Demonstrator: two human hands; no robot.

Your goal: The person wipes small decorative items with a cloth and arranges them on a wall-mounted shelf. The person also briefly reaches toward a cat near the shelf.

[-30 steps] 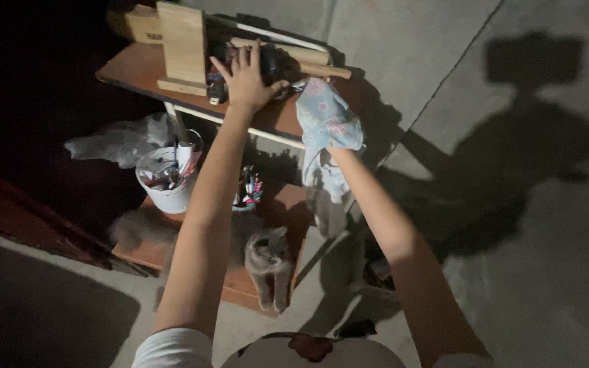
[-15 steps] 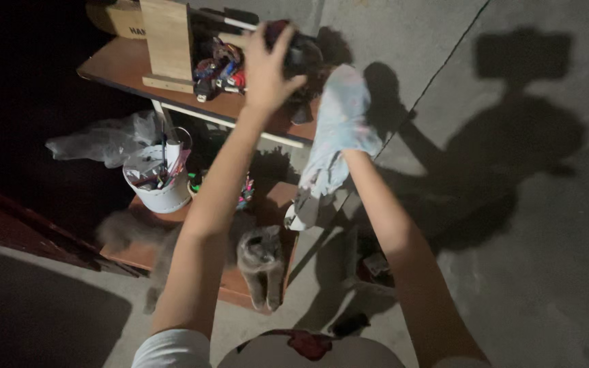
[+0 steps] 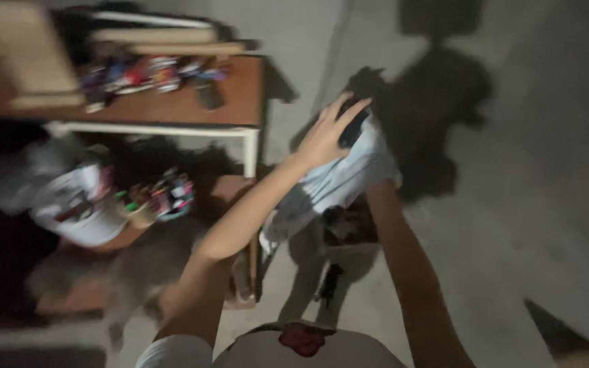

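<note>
The view is blurred. My left hand (image 3: pixel 325 140) grips a small dark object (image 3: pixel 354 127) and presses it against a light blue cloth (image 3: pixel 339 182). The cloth hangs over my right hand, which is hidden under it; only my right forearm (image 3: pixel 403 259) shows below. Both hands are off the right end of a brown table (image 3: pixel 240 102), above the concrete floor.
Small colourful items (image 3: pixel 148 71) and wooden planks (image 3: pixel 158 34) lie on the table. Under it stand a white bucket (image 3: pixel 80 215) and a bowl of coloured things (image 3: pixel 168 194). A grey cat (image 3: pixel 144 266) is by the lower shelf. Shadows fall on the floor at right.
My left hand has lifted the dark object off the table and carried it right, onto the cloth. The view has swung so that the table now lies at the left.
</note>
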